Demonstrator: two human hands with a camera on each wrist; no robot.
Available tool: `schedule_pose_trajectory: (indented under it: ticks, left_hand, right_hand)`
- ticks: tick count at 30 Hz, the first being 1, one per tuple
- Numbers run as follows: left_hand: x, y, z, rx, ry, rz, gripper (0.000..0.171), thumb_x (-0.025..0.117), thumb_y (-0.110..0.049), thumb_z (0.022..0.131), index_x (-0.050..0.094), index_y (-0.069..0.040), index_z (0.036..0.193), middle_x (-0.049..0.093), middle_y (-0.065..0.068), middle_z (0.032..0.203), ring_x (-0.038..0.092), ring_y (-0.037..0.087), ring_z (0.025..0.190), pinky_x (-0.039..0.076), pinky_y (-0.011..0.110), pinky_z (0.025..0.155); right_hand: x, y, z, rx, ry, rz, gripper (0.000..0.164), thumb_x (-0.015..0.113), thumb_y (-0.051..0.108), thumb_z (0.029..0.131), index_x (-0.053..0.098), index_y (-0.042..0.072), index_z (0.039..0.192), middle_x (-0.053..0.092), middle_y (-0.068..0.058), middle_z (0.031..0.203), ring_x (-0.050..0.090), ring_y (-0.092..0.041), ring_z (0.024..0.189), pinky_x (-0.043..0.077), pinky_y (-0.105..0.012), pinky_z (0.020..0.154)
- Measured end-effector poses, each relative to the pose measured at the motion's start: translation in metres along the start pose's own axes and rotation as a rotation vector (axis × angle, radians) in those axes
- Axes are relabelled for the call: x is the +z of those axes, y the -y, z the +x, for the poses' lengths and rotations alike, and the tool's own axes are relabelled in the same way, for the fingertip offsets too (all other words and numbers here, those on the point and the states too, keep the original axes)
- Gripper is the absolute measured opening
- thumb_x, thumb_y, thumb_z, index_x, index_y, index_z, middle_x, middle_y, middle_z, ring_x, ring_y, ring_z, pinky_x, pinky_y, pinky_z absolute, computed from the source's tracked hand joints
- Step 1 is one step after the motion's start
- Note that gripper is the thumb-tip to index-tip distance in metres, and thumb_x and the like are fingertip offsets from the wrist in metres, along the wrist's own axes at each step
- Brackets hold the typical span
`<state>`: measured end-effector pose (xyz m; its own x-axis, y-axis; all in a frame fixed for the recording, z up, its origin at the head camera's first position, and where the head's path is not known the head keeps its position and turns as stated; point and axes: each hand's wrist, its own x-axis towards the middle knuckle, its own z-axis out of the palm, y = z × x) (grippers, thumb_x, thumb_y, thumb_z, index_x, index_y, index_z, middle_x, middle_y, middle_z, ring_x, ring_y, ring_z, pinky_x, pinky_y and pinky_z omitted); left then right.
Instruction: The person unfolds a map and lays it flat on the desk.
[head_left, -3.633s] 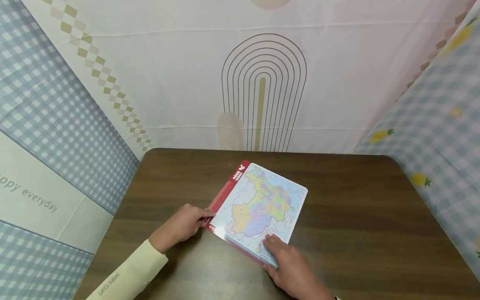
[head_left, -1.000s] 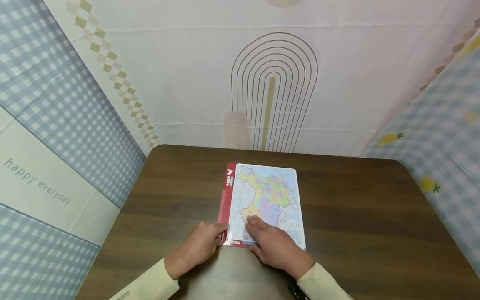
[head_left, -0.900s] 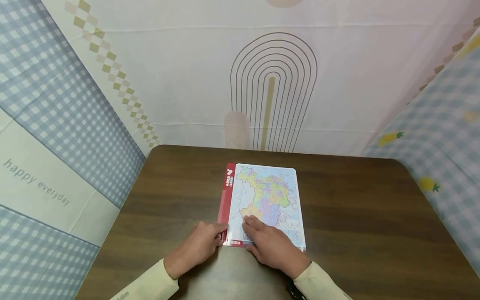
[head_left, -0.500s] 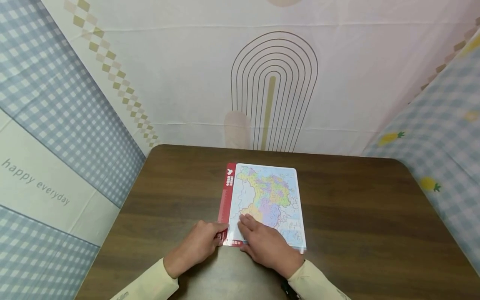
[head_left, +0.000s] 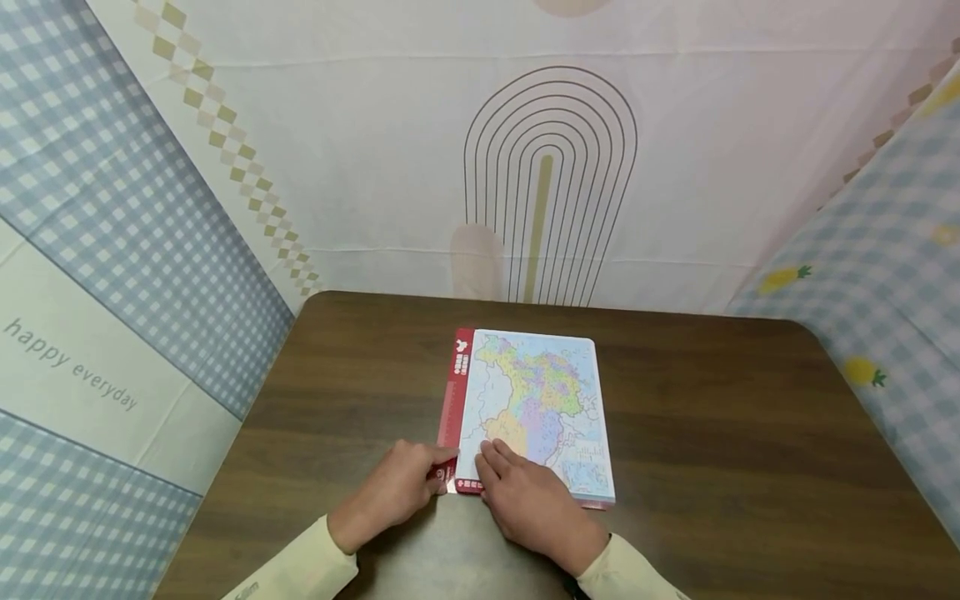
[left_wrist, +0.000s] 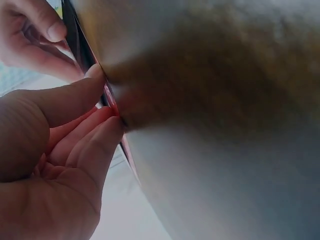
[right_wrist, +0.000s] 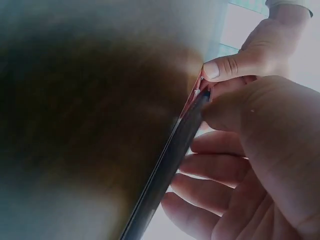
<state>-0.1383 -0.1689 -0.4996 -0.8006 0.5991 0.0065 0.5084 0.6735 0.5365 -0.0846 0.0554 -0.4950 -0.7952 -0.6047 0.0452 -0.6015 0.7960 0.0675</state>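
Observation:
A map board [head_left: 536, 392] with a printed, coloured map lies flat on the brown table. A red strip [head_left: 450, 404] with white characters and a ruler scale runs along its left side. My left hand [head_left: 401, 483] pinches the near left corner of this red strip between thumb and fingers, also seen in the left wrist view. My right hand [head_left: 528, 504] rests with straight fingers on the map's near left part. In the right wrist view, its thumb touches the dark near edge [right_wrist: 172, 155] of the board. That hand's fingertips are partly hidden behind the edge there.
The wooden table [head_left: 712, 433] extends on both sides of the board. A white patterned cloth [head_left: 375, 167] hangs behind it. Blue checked cloths [head_left: 142, 167] hang at the left and right.
The map board has turned from slanted to nearly square with the table. My right hand has slid left along the near edge. Lately more red shows beneath the map's near edge.

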Motion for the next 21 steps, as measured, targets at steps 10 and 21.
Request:
schedule_pose_trajectory:
  ticks: [10, 21]
  left_hand:
    - [-0.002, 0.001, 0.0, -0.031, 0.02, -0.019, 0.052, 0.091, -0.011, 0.082, 0.076, -0.01, 0.132, 0.08, 0.009, 0.113, 0.062, 0.009, 0.08, 0.051, 0.026, 0.07]
    - [-0.002, 0.002, -0.001, 0.0, 0.038, -0.01, 0.044, 0.089, -0.009, 0.085, 0.078, -0.011, 0.128, 0.081, 0.007, 0.106, 0.062, 0.007, 0.077, 0.05, 0.023, 0.067]
  right_hand:
    - [-0.013, 0.002, -0.015, 0.019, -0.04, -0.101, 0.039, 0.058, 0.016, 0.107, 0.063, 0.006, 0.144, 0.063, -0.013, 0.15, 0.062, -0.024, 0.138, 0.056, -0.032, 0.103]
    - [-0.031, -0.019, -0.034, 0.061, -0.159, -0.074, 0.043, 0.065, 0.008, 0.103, 0.06, 0.005, 0.146, 0.063, -0.013, 0.15, 0.062, -0.025, 0.137, 0.058, -0.038, 0.101]
